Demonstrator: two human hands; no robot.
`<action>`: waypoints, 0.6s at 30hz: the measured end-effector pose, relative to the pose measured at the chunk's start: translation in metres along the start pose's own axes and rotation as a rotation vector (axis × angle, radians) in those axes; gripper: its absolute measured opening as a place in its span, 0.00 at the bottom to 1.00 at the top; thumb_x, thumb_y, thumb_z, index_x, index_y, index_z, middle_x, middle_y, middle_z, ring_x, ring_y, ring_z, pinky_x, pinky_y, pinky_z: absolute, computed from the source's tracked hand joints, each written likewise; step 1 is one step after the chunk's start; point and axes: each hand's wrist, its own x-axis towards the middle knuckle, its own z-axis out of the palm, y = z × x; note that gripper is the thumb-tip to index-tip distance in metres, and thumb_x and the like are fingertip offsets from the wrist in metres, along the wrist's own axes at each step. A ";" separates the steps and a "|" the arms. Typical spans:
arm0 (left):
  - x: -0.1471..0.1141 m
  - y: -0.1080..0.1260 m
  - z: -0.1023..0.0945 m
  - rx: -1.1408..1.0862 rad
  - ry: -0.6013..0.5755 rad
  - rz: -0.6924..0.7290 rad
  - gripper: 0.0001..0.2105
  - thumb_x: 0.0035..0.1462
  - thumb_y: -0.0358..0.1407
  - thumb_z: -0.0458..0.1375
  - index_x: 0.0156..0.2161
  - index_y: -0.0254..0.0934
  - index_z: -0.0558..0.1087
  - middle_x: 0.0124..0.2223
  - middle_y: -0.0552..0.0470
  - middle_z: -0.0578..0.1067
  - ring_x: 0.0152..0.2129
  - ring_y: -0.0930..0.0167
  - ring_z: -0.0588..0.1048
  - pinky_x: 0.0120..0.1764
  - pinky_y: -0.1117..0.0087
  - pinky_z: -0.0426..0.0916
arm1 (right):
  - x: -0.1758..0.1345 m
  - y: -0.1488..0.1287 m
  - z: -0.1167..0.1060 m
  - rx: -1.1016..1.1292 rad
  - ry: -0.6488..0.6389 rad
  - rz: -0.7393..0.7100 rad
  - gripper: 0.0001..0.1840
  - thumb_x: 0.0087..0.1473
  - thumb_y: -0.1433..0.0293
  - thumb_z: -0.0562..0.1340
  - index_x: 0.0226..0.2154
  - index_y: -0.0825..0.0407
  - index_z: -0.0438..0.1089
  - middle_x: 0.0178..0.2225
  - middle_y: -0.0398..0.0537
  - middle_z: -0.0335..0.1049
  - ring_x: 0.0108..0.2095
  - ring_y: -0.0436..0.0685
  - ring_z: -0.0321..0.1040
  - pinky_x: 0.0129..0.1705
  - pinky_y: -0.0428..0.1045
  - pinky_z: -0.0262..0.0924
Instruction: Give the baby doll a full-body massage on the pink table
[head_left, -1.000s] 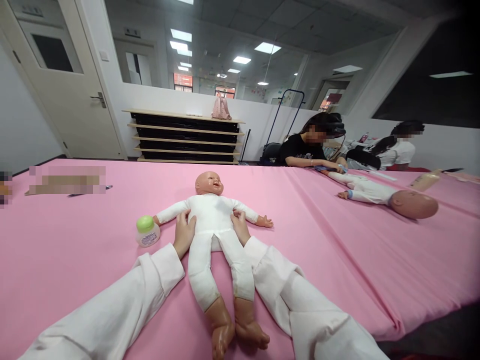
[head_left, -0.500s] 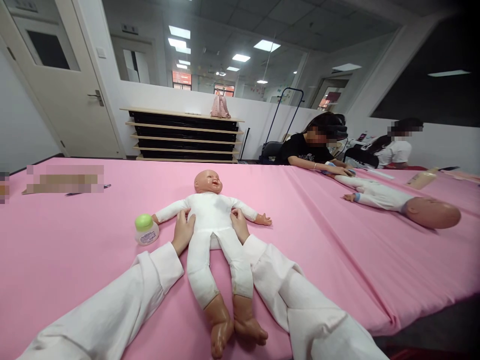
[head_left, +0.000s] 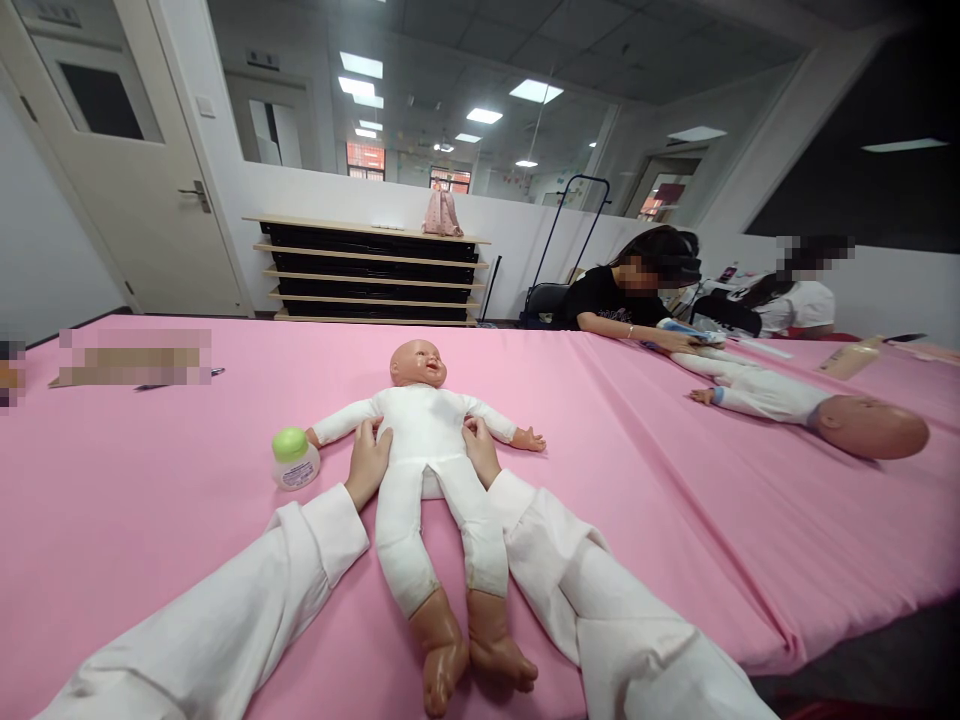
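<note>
A baby doll [head_left: 422,430] with a white cloth body lies on its back, its head at the far end and its bare feet toward me. My left hand [head_left: 368,463] grips the left side of its torso, thumb on top and the other fingers partly hidden beneath. On the opposite side, my right hand [head_left: 481,452] holds the torso in the same way, its fingers partly out of sight. Beside the doll's arm on the left stands a small clear jar [head_left: 295,462] with a green lid, apart from my left hand.
A pink cloth [head_left: 645,560] covers the table. To the right lies a second doll [head_left: 780,390], with a person [head_left: 619,300] in black leaning over its legs. A beige bottle [head_left: 850,357] lies behind it. At the far left are a blurred-out item [head_left: 139,360] and a pen [head_left: 180,381].
My hands keep their hold on the doll's sides. The person at right has raised a blue-and-white item slightly above the second doll's legs. The view has shifted very slightly.
</note>
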 end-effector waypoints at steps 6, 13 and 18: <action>0.000 -0.001 0.000 0.011 0.000 0.006 0.11 0.54 0.36 0.50 0.42 0.35 0.63 0.44 0.46 0.66 0.45 0.65 0.64 0.51 0.60 0.58 | -0.001 0.000 0.000 0.001 0.000 0.007 0.17 0.56 0.64 0.55 0.46 0.55 0.62 0.45 0.51 0.63 0.42 0.54 0.64 0.43 0.54 0.63; 0.001 -0.003 0.000 0.009 0.004 0.012 0.10 0.54 0.35 0.50 0.42 0.35 0.63 0.43 0.47 0.66 0.45 0.65 0.64 0.51 0.59 0.58 | 0.000 0.000 -0.001 0.011 0.002 0.011 0.17 0.56 0.64 0.55 0.46 0.55 0.62 0.45 0.50 0.63 0.42 0.54 0.64 0.43 0.54 0.63; 0.000 -0.004 0.000 -0.006 0.008 0.009 0.09 0.54 0.35 0.50 0.41 0.36 0.63 0.43 0.47 0.66 0.45 0.65 0.64 0.50 0.59 0.58 | 0.000 -0.001 -0.001 0.026 0.006 0.011 0.16 0.56 0.64 0.55 0.46 0.55 0.62 0.45 0.50 0.63 0.42 0.54 0.64 0.43 0.54 0.63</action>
